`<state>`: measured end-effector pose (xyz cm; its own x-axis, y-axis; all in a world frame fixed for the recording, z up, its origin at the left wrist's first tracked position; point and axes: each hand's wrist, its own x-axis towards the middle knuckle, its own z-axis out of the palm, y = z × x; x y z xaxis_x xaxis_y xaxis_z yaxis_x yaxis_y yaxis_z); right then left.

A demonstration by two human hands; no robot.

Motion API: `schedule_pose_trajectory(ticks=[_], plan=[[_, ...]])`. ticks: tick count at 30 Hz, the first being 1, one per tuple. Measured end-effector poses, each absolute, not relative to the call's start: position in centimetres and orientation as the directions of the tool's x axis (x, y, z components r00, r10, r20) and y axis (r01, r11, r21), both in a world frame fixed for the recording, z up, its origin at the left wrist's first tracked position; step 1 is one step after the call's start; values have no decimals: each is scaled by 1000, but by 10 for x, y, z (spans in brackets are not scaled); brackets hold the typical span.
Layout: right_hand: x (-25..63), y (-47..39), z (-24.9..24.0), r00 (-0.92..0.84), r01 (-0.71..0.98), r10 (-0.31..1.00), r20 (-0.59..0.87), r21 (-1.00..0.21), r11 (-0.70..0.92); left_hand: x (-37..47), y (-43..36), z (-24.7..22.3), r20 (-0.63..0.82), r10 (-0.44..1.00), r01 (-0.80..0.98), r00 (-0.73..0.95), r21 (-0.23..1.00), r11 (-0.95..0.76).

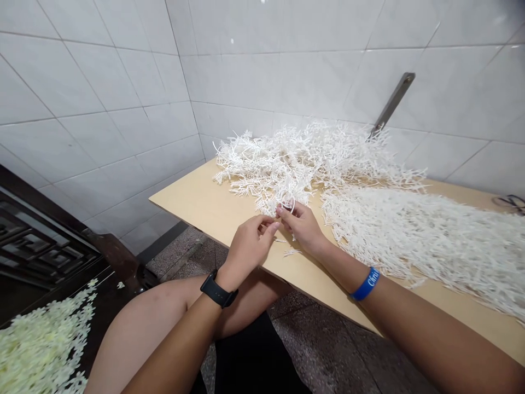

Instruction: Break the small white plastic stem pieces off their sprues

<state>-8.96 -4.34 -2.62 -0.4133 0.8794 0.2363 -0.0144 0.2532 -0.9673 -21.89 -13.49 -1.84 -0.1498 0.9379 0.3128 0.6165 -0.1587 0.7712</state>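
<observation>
Pinching a white strand at the near edge of the tangled pile, the right hand, its blue wristband showing "Chri", nears the left hand, whose fingertip closure I cannot tell.

A tangled pile of strands is lying along the back of the counter, before the tiled wall; a flatter spread is covering the right side. Small blossoms are lying left of the counter, lower down.
</observation>
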Motion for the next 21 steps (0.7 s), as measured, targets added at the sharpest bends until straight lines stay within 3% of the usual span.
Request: schedule_pose_trajectory(ticks=[7, 13, 17, 21], plan=[[-87, -49, -26, -497, 133, 779, 382, -854, 503, -225, -128, -16, 321, 904, 623, -282, 778, -82], [-89, -50, -23, -437, 118, 838, 326, -904, 412, -224, -130, -16, 407, 878, 675, -251, 724, -143], [-96, -55, -22, -454, 82, 848, 273, -935, 345, -220, -128, -20, 388, 815, 548, -430, 830, -106], [-93, -57, -22, -468, 117, 836, 288, -917, 381, -235, -117, -25, 268, 774, 304, -574, 947, -103]])
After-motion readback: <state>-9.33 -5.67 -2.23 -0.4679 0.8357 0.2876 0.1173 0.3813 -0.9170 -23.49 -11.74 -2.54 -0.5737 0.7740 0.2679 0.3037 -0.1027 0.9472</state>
